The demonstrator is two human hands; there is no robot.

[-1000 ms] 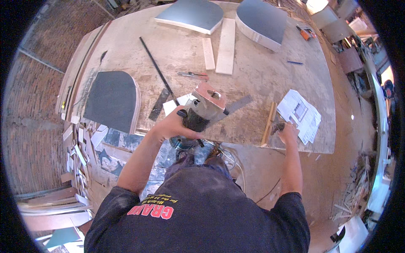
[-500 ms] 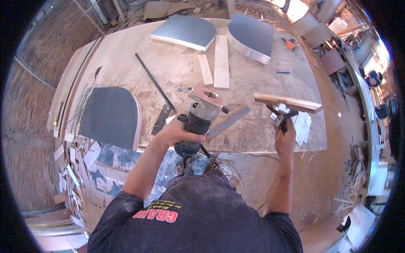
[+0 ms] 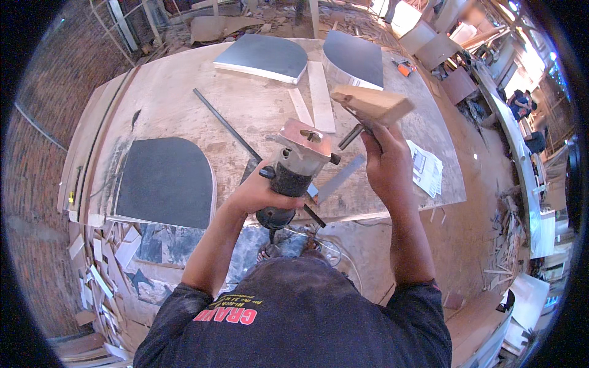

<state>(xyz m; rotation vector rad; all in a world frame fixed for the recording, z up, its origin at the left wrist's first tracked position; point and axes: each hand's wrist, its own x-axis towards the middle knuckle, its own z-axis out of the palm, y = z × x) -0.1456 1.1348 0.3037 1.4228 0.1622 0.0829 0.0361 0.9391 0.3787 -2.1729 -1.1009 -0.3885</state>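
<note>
My left hand (image 3: pixel 254 195) is wrapped round the body of a hand-held router (image 3: pixel 297 175), which is tilted with its reddish flat base (image 3: pixel 307 136) facing up. In my right hand (image 3: pixel 389 158) is a wooden block (image 3: pixel 374 105) with a dark metal rod (image 3: pixel 351 136) sticking out below it. The fingers are closed round the metal part under the block; how the two join is hidden. The block hangs in the air to the right of the router, apart from it.
A large worktable (image 3: pixel 172 113) carries a dark round-cornered panel (image 3: pixel 165 184) and two like panels (image 3: pixel 262 56) (image 3: pixel 354 58) at the far side. Also there: pale strips (image 3: pixel 320 98), a dark bar (image 3: pixel 227 122), a grey flat blade (image 3: pixel 340 179), papers (image 3: pixel 426 170) and an orange tool (image 3: pixel 404 69).
My right hand has come up and left, bringing the wooden block nearer the router and turning it to show its broad face. The router has stayed almost in place in my left hand.
</note>
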